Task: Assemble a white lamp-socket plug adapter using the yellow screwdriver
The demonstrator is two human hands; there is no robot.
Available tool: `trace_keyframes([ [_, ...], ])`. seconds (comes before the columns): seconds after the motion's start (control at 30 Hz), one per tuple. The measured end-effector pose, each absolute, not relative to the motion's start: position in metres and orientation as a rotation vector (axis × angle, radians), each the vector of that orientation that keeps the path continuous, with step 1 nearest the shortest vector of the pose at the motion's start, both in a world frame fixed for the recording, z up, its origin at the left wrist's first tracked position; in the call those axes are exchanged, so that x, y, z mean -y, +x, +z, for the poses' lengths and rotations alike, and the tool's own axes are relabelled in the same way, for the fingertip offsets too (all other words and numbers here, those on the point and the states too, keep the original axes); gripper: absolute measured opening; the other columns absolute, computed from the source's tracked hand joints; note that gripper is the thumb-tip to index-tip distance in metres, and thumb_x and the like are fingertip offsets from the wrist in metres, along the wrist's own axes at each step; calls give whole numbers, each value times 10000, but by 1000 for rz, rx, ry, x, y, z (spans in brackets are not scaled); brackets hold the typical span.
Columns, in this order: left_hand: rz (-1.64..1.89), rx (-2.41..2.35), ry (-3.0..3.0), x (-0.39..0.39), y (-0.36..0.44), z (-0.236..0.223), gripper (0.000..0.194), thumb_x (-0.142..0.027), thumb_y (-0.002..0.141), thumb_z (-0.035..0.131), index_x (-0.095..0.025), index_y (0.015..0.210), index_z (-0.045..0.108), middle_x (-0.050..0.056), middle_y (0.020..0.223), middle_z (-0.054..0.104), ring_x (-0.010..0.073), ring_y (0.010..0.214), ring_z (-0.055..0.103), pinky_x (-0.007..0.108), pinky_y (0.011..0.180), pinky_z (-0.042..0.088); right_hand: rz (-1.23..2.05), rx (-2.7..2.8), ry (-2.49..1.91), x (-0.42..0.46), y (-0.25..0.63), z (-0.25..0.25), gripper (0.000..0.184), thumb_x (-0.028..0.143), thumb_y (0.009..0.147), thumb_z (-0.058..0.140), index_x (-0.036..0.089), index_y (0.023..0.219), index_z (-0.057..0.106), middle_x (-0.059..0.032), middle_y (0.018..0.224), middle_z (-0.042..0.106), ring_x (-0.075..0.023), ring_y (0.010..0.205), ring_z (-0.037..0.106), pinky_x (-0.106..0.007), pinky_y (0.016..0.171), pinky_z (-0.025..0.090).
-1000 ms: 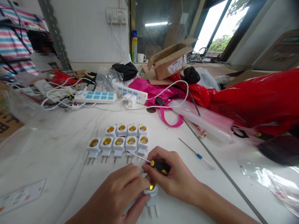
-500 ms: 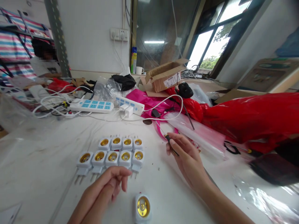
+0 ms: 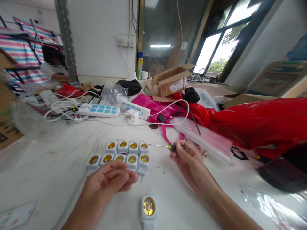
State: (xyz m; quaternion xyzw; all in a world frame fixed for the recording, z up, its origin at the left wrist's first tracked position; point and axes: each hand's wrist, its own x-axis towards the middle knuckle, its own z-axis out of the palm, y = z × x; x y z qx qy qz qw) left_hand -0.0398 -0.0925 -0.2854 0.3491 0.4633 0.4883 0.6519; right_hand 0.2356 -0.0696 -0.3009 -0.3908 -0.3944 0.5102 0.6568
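In my right hand is a screwdriver with a black and yellow handle. Its thin metal shank points left, toward the rows of lamp sockets. My left hand hovers over the front row, fingers loosely stretched and bent, with nothing visible in them. It partly hides some white plug-in lamp sockets with gold-coloured threaded insides, such as one at the front left and one at the back right. Nearer to me, a single lamp socket lies apart, its round opening facing up.
White power strips and tangled cables lie at the back left. Behind are a cardboard box and a pink bag. Red plastic and clear bags fill the right side. Another person sits far left.
The screwdriver has swung from pointing up and left to nearly level, pointing left. My left hand has turned, its thumb side now showing more, and risen over the front row. The view has shifted slightly.
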Motion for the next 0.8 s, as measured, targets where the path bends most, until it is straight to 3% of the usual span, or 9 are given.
trace_keyframes([
  [0.1,1060,-1030,847,93,-40,-289,586,-589,554,1066,-158,750,722,50,660,807,142,486,724,172,482,551,1175,933,-870,75,225,-297,259,430,1070,713,174,1096,684,17,889,660,-134,707,626,-277,647,550],
  [0.2,1027,-1004,895,95,-40,-290,577,-601,587,1047,-145,663,701,21,593,749,111,406,645,171,426,477,1150,1005,-886,81,218,-299,297,469,1086,678,188,1176,650,11,915,663,-141,718,620,-287,662,537],
  [0.37,1004,-1092,1021,97,-43,-297,410,-517,721,993,-142,763,831,12,602,718,92,451,592,206,485,469,1002,1195,-948,91,216,-306,348,518,1075,700,242,1257,592,23,902,677,-134,745,630,-281,716,519],
  [0.47,991,-1101,1101,97,-44,-304,412,-544,768,954,-161,906,893,4,611,696,94,500,586,214,537,476,925,1281,-976,94,215,-306,295,499,1087,688,271,1252,598,18,913,686,-130,759,639,-270,728,523],
  [0.63,979,-1075,1155,96,-41,-304,472,-627,743,946,-195,932,911,17,690,726,102,538,612,228,573,503,858,1339,-982,93,213,-305,222,456,1098,678,299,1239,611,13,962,708,-126,771,640,-251,729,544],
  [0.8,969,-1107,1128,97,-39,-300,461,-592,692,983,-186,899,909,42,701,767,108,547,618,219,558,509,832,1347,-980,95,213,-307,189,443,1106,664,311,1230,610,18,954,699,-126,761,626,-246,718,545],
])
